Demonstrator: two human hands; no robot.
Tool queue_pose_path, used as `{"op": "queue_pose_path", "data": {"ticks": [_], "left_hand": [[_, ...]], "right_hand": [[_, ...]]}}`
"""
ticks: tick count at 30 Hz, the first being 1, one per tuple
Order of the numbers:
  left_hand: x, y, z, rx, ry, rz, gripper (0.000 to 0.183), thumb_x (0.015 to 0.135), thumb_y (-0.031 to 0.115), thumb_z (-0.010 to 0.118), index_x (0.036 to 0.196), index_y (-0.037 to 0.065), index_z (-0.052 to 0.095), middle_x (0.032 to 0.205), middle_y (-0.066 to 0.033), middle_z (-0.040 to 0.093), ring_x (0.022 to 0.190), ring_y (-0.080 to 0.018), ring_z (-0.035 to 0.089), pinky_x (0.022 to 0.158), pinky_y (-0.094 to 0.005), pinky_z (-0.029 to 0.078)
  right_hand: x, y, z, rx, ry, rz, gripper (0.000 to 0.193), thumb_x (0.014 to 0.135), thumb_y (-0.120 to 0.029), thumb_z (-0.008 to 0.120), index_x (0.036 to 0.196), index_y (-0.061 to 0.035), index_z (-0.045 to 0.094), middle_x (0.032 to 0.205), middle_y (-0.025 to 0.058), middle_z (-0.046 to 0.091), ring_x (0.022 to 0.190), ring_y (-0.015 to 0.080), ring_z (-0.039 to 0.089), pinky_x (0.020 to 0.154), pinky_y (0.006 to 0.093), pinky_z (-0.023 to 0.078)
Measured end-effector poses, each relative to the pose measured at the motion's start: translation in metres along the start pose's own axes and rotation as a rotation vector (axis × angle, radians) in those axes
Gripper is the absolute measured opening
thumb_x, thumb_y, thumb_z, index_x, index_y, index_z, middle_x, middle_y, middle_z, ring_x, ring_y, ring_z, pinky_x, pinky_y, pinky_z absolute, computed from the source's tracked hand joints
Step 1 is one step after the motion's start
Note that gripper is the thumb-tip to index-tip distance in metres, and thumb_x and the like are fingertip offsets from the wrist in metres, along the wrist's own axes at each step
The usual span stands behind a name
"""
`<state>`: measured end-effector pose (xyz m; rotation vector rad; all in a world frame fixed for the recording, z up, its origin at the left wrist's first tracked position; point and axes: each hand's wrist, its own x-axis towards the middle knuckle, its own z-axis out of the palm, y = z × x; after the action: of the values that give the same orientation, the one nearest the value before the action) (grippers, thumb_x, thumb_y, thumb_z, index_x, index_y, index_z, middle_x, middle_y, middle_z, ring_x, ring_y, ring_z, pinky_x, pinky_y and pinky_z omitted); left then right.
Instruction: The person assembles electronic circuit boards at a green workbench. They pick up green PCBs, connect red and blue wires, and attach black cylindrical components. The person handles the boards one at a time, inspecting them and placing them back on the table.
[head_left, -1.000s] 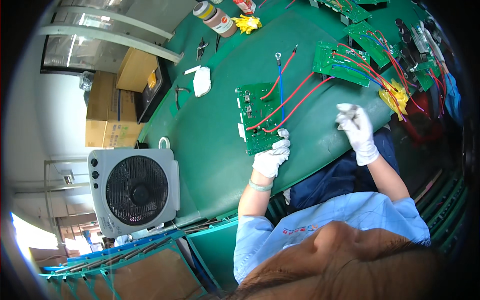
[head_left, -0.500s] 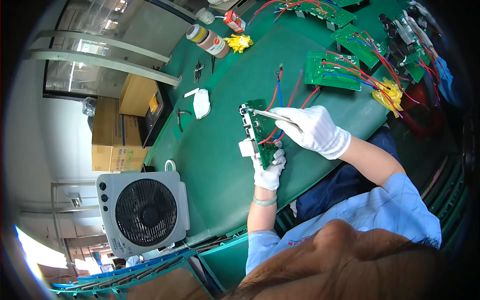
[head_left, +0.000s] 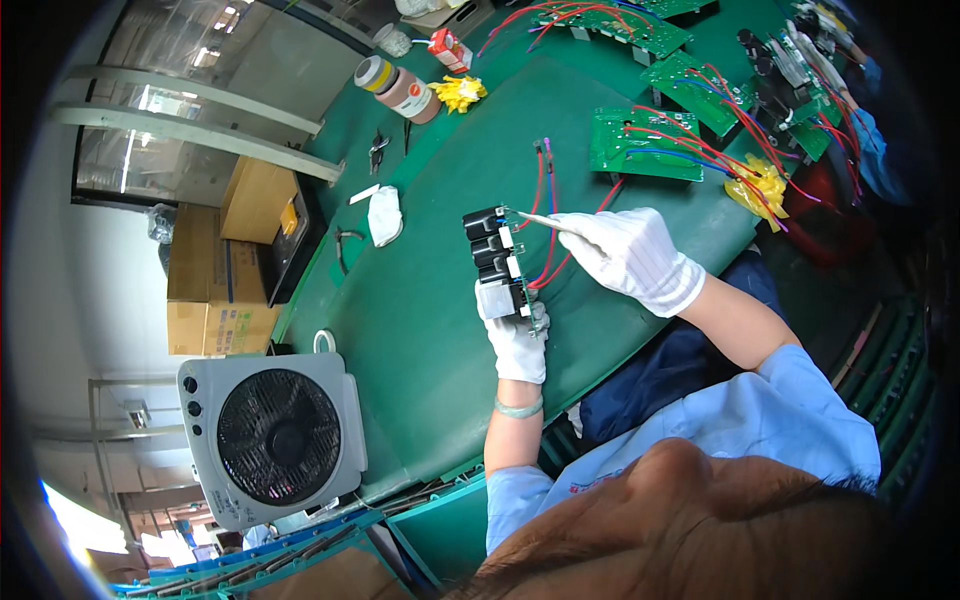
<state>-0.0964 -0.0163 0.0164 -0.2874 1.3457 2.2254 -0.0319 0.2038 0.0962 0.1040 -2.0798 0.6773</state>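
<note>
In my gloved left hand [head_left: 518, 352], closed round its near end, is a circuit board [head_left: 515, 262] held above the table. The board is turned nearly edge-on, and several black cylinder-shaped parts [head_left: 488, 247] and a pale block [head_left: 497, 299] face left. Red and blue wires [head_left: 547, 240] trail from its other side. My gloved right hand [head_left: 638, 258] pinches slim tweezers [head_left: 545, 220]. Their tip is at the board's far end; whether it touches a part is too small to tell.
More wired green boards [head_left: 648, 145] lie at the far right, near yellow bundles [head_left: 757, 190] and a co-worker's blue sleeve [head_left: 870, 150]. A bottle [head_left: 405, 95], pliers [head_left: 345, 248] and a white cloth [head_left: 384, 217] lie further left. A grey box fan [head_left: 280, 435] stands at the near left.
My left hand has rolled the board, so its black parts now show where the green face showed before. The tweezers stay at its far end. The whole view has shifted slightly.
</note>
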Motion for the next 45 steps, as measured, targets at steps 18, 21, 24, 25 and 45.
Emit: {"op": "queue_pose_path", "data": {"ticks": [18,21,24,25,45], "left_hand": [[-0.003,-0.003,0.014,-0.039,-0.022,0.068,0.041,0.1,0.051,0.042,0.109,0.013,0.054,0.079,-0.0058,0.059,0.049,-0.0139,0.05,0.04,-0.0245,0.037],[-0.001,0.001,0.011,-0.073,-0.02,0.036,0.041,0.1,0.051,0.041,0.11,0.013,0.052,0.08,-0.0061,0.059,0.049,-0.0136,0.049,0.04,-0.0247,0.037],[0.003,-0.001,0.004,-0.044,-0.066,0.016,0.048,0.097,0.058,0.043,0.109,0.013,0.055,0.084,-0.0056,0.06,0.053,-0.0148,0.051,0.042,-0.0259,0.039],[0.008,-0.003,-0.006,-0.03,-0.096,0.007,0.054,0.093,0.063,0.046,0.107,0.012,0.058,0.088,-0.005,0.061,0.056,-0.0156,0.053,0.044,-0.0268,0.04],[0.008,0.013,-0.013,-0.529,-0.287,-0.305,0.061,0.091,0.061,0.052,0.112,0.003,0.054,0.094,-0.0094,0.053,0.066,-0.0167,0.048,0.053,-0.0264,0.041]], "right_hand": [[-0.009,0.005,-0.003,-0.026,-0.114,0.017,0.02,0.091,-0.021,0.063,0.104,-0.0069,0.069,0.069,0.0051,0.065,0.054,0.0225,0.063,0.047,0.0348,0.047],[-0.007,-0.001,-0.005,-0.005,-0.056,0.005,0.021,0.091,-0.02,0.063,0.106,-0.0073,0.069,0.069,0.0052,0.065,0.054,0.0227,0.063,0.047,0.0347,0.048],[-0.013,0.005,-0.002,-0.02,-0.081,0.018,0.02,0.091,-0.02,0.064,0.105,-0.0075,0.07,0.068,0.0043,0.065,0.053,0.0226,0.062,0.047,0.0337,0.048],[-0.012,0.004,-0.003,0.043,-0.056,0.015,0.02,0.091,-0.02,0.064,0.105,-0.0083,0.071,0.067,0.0043,0.065,0.052,0.0224,0.061,0.046,0.0338,0.047],[-0.08,0.015,0.003,0.354,-0.475,-0.194,0.013,0.08,-0.016,0.077,0.089,-0.0069,0.072,0.062,0.0026,0.065,0.048,0.0185,0.06,0.045,0.0318,0.043]]}}
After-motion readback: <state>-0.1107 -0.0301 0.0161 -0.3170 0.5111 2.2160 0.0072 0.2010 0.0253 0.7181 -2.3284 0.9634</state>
